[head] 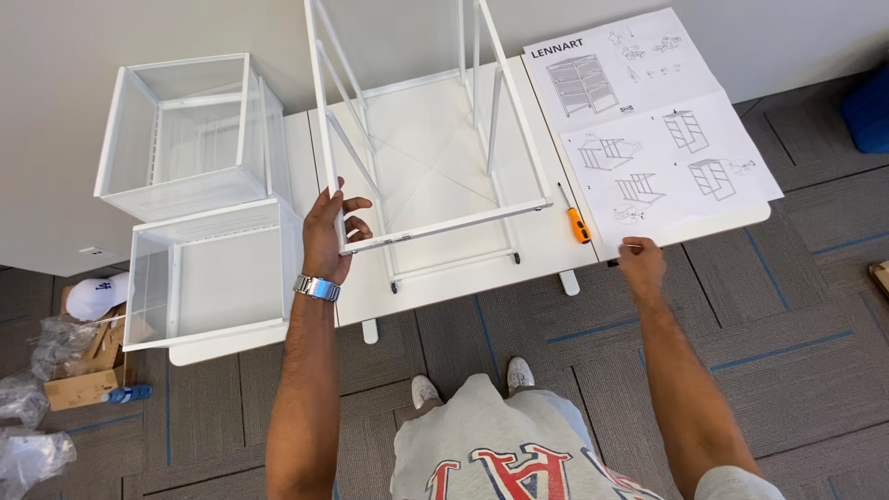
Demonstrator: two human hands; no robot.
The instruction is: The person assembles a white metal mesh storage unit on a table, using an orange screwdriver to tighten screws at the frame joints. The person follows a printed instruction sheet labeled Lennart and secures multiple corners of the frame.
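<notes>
A: Left hand [329, 233], what is it on?

B: Fingers curled around the near-left upright of the white metal frame [421, 139], which stands on the white table [546, 243]. Closed grip on the post, thumb side toward the camera. A silver watch [317, 288] sits on that wrist.

A: Right hand [639, 260]?

B: At the table's near edge, about 4 o'clock from the frame. Fingertips pinch the lower edge of the instruction sheet [648, 120]; whether something small is also held there I cannot tell.

A: Where does the sheet lie?

B: Flat on the table at 3 o'clock from the frame, line drawings facing up. An orange-handled screwdriver [574, 218] lies just beside its left edge, between sheet and frame, at 10 o'clock from the right hand.

A: Other items?

B: Two white mesh drawers [194, 194] at 9 o'clock from the frame, one behind the other, touching. On the carpet at 8 o'clock: a white cap [97, 294], a cardboard box [88, 370], and clear plastic bags [32, 454].
</notes>
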